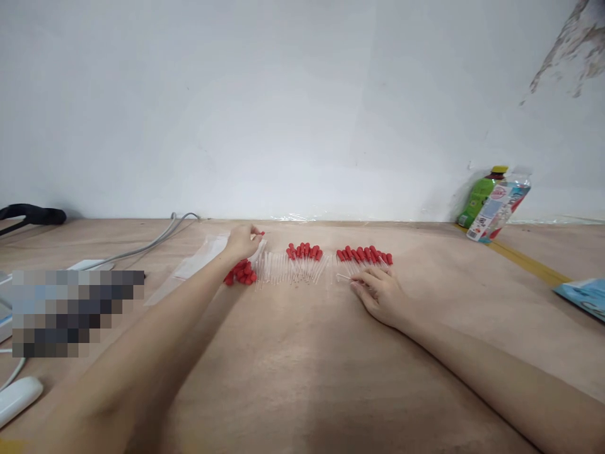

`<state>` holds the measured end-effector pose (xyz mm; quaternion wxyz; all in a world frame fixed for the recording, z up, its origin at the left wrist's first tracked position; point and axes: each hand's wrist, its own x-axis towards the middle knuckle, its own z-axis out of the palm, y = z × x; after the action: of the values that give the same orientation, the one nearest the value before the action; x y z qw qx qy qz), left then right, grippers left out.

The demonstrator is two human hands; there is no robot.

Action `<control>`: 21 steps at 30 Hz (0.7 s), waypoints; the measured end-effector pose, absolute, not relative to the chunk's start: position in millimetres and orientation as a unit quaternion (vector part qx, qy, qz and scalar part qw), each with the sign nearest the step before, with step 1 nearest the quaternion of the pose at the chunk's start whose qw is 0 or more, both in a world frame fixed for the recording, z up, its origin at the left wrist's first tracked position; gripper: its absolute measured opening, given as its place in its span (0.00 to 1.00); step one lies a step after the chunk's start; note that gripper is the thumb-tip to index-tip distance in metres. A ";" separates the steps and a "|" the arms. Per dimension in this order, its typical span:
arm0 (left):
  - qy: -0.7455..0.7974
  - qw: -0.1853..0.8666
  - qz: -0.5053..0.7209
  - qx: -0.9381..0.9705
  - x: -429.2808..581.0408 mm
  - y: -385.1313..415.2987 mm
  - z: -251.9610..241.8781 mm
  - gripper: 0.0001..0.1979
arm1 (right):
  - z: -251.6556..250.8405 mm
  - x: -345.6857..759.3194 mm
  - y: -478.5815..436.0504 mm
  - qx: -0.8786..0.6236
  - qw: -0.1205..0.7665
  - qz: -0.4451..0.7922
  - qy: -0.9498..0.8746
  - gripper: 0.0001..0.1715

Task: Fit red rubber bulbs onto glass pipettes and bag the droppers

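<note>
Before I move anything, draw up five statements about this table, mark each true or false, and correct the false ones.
1. The left hand holds a red cap. True.
2. The right hand also holds a red cap. False: it holds a thin clear tube.
3. The heap of red caps lies right of the capped tubes. False: it lies to their left.
4. The green bottle has a yellow lid. True.
5. The blue packet lies at the left edge. False: it lies at the right edge.

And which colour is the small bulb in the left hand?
The small bulb is red; the head view shows it.
</note>
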<state>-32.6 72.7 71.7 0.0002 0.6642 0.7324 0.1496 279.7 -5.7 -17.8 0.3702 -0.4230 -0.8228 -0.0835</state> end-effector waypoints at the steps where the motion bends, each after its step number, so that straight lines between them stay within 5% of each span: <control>1: 0.704 -0.011 0.183 0.686 -27.5 62.8 67.9 0.13 | -18.0 278.8 -5.8 -0.420 0.375 -0.085 -0.822 0.12; 3: 0.561 -0.003 0.313 0.767 -15.5 39.4 54.8 0.11 | -17.4 275.0 -7.7 -0.414 0.383 -0.088 -0.821 0.12; 6: 0.441 0.042 0.328 0.834 2.1 3.2 29.0 0.08 | -14.1 263.6 -13.3 -0.397 0.389 -0.089 -0.827 0.11; 21: 0.395 0.158 0.357 0.831 26.3 -25.0 8.6 0.08 | -7.1 236.5 -22.4 -0.357 0.360 -0.076 -0.859 0.12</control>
<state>26.3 -25.0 8.6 0.1579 0.8314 0.3954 0.3570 236.5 -22.4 -7.1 0.3597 -0.3566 -0.8588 -0.0760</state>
